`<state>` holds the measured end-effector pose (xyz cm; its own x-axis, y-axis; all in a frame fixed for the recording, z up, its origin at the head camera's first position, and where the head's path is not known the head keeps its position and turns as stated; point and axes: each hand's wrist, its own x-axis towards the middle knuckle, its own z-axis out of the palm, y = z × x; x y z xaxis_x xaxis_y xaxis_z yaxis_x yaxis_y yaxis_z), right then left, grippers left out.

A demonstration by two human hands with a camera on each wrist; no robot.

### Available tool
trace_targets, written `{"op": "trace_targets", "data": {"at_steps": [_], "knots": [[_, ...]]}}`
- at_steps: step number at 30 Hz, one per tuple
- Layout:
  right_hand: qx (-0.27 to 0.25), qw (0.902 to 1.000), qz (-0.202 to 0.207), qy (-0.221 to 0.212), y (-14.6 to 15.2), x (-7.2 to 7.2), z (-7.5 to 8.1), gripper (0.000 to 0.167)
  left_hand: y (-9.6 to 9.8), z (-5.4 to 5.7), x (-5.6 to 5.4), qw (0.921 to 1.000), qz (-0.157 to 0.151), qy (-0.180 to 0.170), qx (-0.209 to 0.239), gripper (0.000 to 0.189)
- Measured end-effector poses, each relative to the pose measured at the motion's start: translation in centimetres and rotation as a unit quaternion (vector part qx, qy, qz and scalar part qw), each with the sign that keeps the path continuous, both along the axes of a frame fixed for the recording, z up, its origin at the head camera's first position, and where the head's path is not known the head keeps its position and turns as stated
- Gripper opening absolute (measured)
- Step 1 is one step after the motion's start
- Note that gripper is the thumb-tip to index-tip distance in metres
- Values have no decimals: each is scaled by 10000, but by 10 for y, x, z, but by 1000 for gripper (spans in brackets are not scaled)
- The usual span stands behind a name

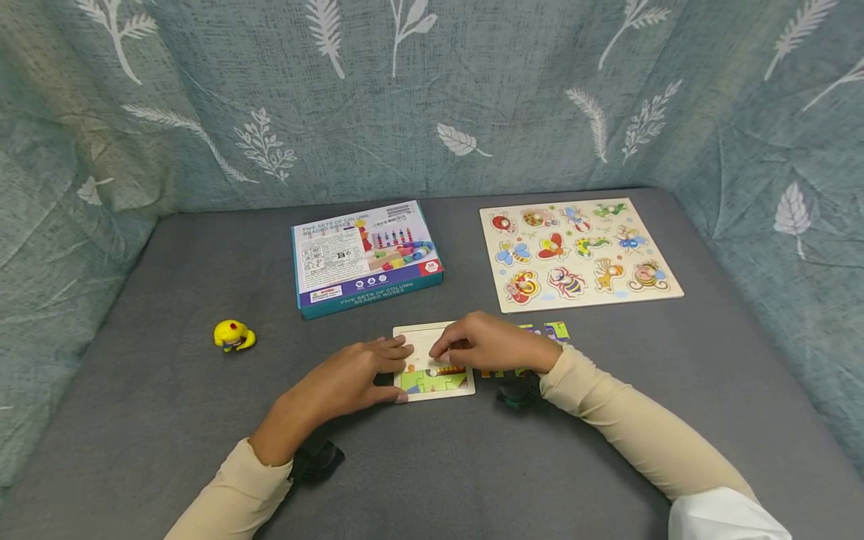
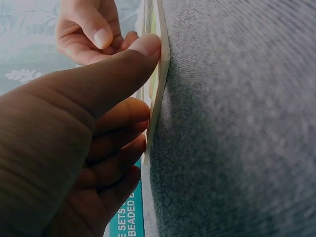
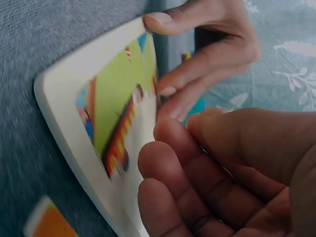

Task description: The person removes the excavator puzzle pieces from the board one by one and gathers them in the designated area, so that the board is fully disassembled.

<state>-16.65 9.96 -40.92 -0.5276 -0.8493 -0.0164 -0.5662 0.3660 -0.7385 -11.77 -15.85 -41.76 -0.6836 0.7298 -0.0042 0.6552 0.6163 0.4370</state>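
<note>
A small wooden puzzle board [image 1: 421, 341] lies on the table, bare wood in its far part. Green picture pieces [image 1: 432, 382], one with a red-and-yellow striped shape, fill its near part. My left hand [image 1: 354, 375] lies along the board's left side. Its thumb [image 2: 148, 45] touches the near corner and its outstretched fingers rest at the edge. Over the bare part of the board is my right hand [image 1: 482, 341], fingers curled. Its thumb and forefinger [image 3: 170, 133] meet at the tips, with nothing visible between them. Loose puzzle pieces [image 1: 556, 331] lie right of the board, partly behind the right hand and wrist.
Behind the board lies a teal-edged box [image 1: 367, 255] of beaded columns. A large wooden insect puzzle [image 1: 587, 255] sits at the back right. A small yellow toy figure [image 1: 234, 335] is on the left. Patterned curtain [image 1: 432, 97] hangs along the table's back.
</note>
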Motion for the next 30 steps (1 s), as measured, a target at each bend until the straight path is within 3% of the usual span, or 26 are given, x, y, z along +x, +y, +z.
{"op": "trace_targets", "data": {"at_steps": [30], "knots": [[-253, 9992, 8, -300, -26, 5, -10, 19, 0, -3, -1, 9999, -24, 22, 104, 55]]}}
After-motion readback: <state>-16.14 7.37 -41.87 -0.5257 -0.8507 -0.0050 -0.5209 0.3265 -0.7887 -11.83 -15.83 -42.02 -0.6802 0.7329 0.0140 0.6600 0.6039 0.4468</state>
